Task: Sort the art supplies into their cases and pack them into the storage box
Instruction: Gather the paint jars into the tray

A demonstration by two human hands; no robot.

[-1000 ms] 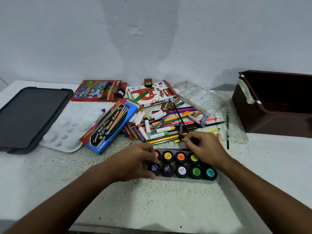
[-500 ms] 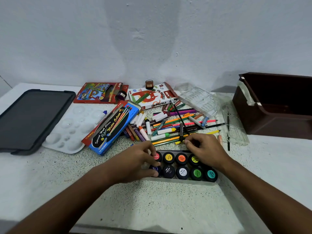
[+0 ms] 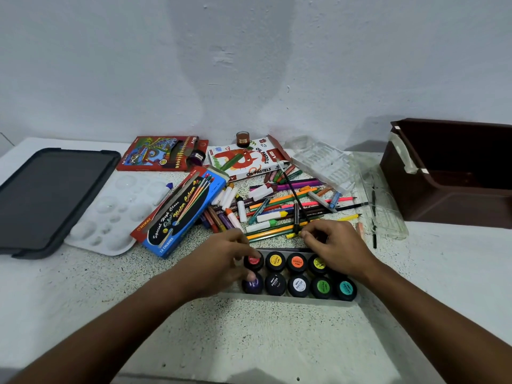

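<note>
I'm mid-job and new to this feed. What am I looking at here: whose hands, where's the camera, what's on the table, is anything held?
No machine: a person's two bare hands, filmed from a camera on their head, looking forward and down. On the table lies a tray of paint pots; behind it a pile of loose pens, an oil pastel box, a watercolour box, a white palette, and at far right the brown storage box. The left hand touches the red pot and purple pot. The right hand is curled at the tray's far edge; its grip is unclear.
</note>
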